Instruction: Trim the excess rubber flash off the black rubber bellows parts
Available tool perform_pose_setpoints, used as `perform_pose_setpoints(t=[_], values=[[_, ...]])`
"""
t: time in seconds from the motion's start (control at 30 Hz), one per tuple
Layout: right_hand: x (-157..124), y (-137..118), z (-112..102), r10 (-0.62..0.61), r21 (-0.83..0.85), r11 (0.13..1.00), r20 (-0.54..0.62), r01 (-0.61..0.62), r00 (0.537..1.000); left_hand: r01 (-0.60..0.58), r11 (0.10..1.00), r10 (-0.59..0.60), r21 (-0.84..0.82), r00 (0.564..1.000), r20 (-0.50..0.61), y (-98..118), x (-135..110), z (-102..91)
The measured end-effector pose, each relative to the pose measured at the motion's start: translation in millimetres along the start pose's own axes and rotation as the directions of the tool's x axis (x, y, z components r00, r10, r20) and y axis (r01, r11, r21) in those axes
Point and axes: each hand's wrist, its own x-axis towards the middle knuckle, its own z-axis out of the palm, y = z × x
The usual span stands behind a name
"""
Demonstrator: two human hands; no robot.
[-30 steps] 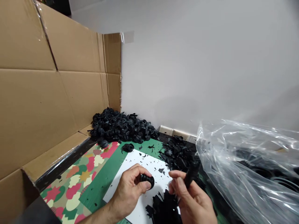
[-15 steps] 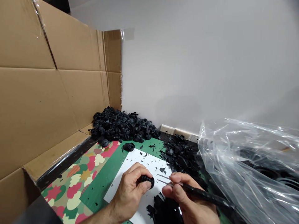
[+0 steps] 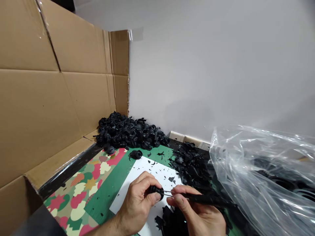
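My left hand [image 3: 139, 200] pinches a small round, ribbed black rubber part [image 3: 160, 191] between thumb and fingers. Closed around a long, dark-handled two-pronged tool [image 3: 197, 198] is my right hand [image 3: 197, 209]. The tool's two thin metal prongs reach the right-hand face of the rubber part; whether their tips are inside it I cannot tell. Beneath both hands lies a white sheet [image 3: 130, 186] dotted with black scraps. A dark heap of thin torn pieces [image 3: 172, 221] covers the sheet's near end, below my right hand.
A large pile of ribbed black parts [image 3: 130, 131] rests against the cardboard wall [image 3: 86, 98]. One single part [image 3: 135, 154] sits on the green mat [image 3: 105, 193]. Black scraps [image 3: 190, 162] are heaped right of the sheet. A clear plastic bag [image 3: 258, 177] with black rings stands at the right.
My right hand has shifted slightly left and levelled the tool, bringing its prongs from a short gap up to the rubber part. My left hand has hardly moved.
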Motion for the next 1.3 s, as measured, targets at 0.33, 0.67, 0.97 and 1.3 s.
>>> perform_pose_setpoints(t=[0.33, 0.67, 0.97, 1.3], values=[[-1, 6, -1, -0.571, -0.181, 0.801, 0.058, 0.571, 0.819, 0.028, 1.000, -0.028, -0.010, 0.999, 0.017, 0, -1, 5.0], [28, 2, -20, -0.073, -0.163, 0.985, -0.111, 0.055, 0.991, 0.031, 0.999, -0.031, 0.008, 0.999, -0.012, 2, 1, 3.6], [12, -12, -8, 0.139, 0.333, 0.930, 0.081, -0.158, 0.987, 0.037, 0.999, -0.039, -0.031, 0.997, -0.072, 0, 0, 2.3], [-4, 0, 13, 0.197, 0.152, 0.955, 0.323, -0.256, 0.925, 0.059, 0.989, -0.078, -0.132, 0.986, -0.145, 1, 2, 3.1]])
